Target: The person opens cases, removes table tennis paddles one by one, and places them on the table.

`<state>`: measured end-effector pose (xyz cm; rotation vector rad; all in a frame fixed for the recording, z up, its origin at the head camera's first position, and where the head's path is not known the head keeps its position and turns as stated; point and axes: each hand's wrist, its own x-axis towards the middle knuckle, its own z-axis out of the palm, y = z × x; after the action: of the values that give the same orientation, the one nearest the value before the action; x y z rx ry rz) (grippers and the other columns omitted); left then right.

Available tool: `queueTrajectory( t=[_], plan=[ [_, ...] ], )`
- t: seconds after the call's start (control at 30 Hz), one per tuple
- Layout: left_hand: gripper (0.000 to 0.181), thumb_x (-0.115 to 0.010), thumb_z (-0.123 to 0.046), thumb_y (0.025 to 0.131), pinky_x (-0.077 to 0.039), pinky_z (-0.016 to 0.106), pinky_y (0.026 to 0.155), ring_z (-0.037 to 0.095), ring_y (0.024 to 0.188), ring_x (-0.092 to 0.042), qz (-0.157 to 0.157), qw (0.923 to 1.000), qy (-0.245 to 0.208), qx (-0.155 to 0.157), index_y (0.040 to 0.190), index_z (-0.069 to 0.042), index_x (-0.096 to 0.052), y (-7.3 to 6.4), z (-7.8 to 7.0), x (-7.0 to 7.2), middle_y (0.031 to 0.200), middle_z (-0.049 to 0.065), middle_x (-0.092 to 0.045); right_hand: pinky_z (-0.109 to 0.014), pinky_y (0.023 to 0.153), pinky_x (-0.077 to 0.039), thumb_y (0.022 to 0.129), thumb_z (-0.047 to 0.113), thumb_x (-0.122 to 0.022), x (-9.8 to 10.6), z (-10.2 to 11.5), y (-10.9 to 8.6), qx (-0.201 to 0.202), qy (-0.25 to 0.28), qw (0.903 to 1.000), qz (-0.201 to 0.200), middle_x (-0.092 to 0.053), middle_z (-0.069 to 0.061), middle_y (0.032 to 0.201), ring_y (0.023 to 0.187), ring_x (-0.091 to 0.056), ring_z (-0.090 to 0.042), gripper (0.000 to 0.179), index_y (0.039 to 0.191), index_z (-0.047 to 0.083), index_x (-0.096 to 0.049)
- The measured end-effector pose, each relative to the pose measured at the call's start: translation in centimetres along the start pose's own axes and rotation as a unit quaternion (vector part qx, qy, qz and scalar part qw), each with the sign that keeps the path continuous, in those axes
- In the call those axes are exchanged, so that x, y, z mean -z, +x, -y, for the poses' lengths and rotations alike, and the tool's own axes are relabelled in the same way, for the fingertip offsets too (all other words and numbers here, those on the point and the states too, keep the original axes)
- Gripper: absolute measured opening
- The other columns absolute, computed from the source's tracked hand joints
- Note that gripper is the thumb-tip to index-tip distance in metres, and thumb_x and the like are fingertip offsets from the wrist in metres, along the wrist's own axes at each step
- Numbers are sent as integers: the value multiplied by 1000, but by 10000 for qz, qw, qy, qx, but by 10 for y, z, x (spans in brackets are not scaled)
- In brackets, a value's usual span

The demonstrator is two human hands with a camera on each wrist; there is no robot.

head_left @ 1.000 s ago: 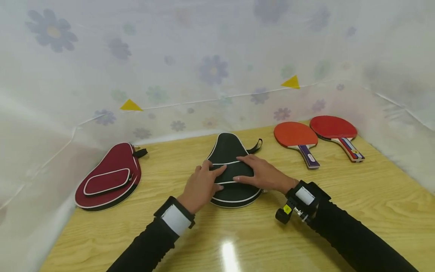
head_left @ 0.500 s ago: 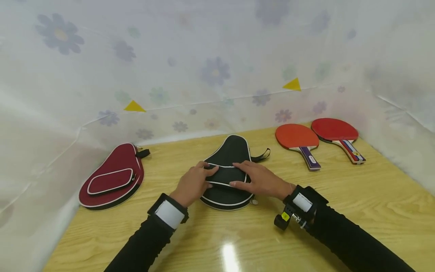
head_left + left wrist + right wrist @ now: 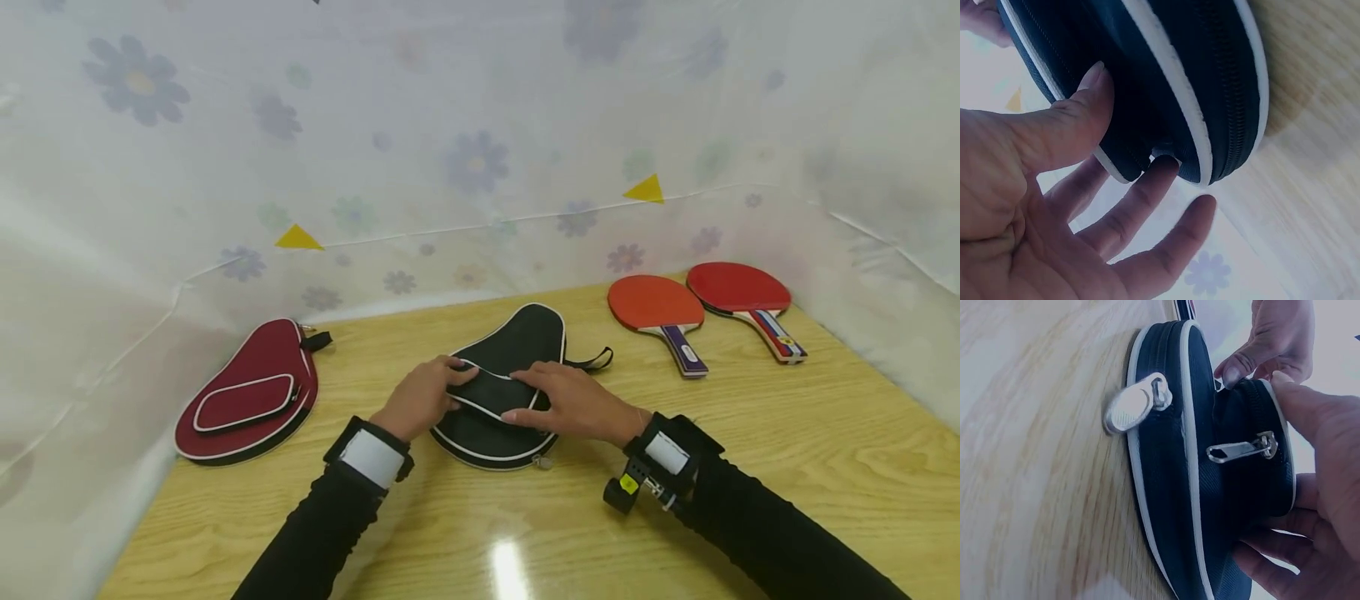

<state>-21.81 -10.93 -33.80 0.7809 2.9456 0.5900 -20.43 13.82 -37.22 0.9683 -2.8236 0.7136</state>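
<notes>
A black table tennis bat case (image 3: 480,444) with white piping lies mid-table in the head view, its narrow end pointing away and to the right. My left hand (image 3: 418,396) grips the left end of its raised front pocket (image 3: 491,390), and my right hand (image 3: 576,402) holds the right end. In the left wrist view the thumb (image 3: 1082,119) lies along the pocket's side, with fingers bent around its end. The right wrist view shows a silver zip pull (image 3: 1132,409) on the case's side and another zip pull (image 3: 1235,451) on the pocket.
A dark red bat case (image 3: 247,396) lies at the left of the wooden table (image 3: 637,550). At the back right are an orange-red bat (image 3: 652,302) and a red bat (image 3: 738,285), side by side. A flower-print sheet (image 3: 420,167) hangs behind.
Between my hands the black case has turned clockwise, its narrow end swinging right and its wide end left. Both hands have shifted slightly left with it.
</notes>
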Motion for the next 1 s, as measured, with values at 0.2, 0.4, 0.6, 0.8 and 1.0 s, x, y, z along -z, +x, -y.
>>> queueTrajectory(
  t=[0.2,0.4,0.6,0.8,1.0],
  plan=[
    [52,-75,3,85,-53,44,93,41,127,-56,95,9999,21,-107,135,-7,-65,4,2,3,141,19,-58,-37,82,-50,93,54,-65,2,3,0,58,-124,9999,-8,-63,-5,113,93,-57,-16,66,138,6,-61],
    [51,-72,6,87,-53,44,93,41,126,-56,52,9994,172,-298,135,-5,-64,6,7,5,140,19,-58,-37,82,-50,95,49,-66,1,4,1,222,-148,9996,-15,-64,-5,112,95,-58,-17,63,139,4,-61],
    [57,-58,20,86,-51,45,91,44,123,-57,-195,9991,181,-334,139,0,-60,5,6,-5,142,23,-55,-34,79,-48,96,44,-66,-4,8,0,294,-103,9995,-54,-63,-5,106,90,-56,-16,62,139,1,-60],
    [77,-67,-1,91,-51,55,88,58,131,-39,128,9974,-177,685,158,0,-27,-16,-23,-14,156,35,-21,-42,92,-52,92,47,-70,-10,8,-1,47,181,9996,-188,-65,-11,120,107,-62,-25,65,140,4,-60],
    [111,-82,-31,86,-49,62,93,63,139,-25,239,9897,-557,1295,161,0,-6,-31,-41,-25,159,40,-2,-50,104,-46,90,46,-73,-9,9,0,-16,282,9992,-267,-63,-15,133,127,-56,-34,66,140,4,-59]
  ],
)
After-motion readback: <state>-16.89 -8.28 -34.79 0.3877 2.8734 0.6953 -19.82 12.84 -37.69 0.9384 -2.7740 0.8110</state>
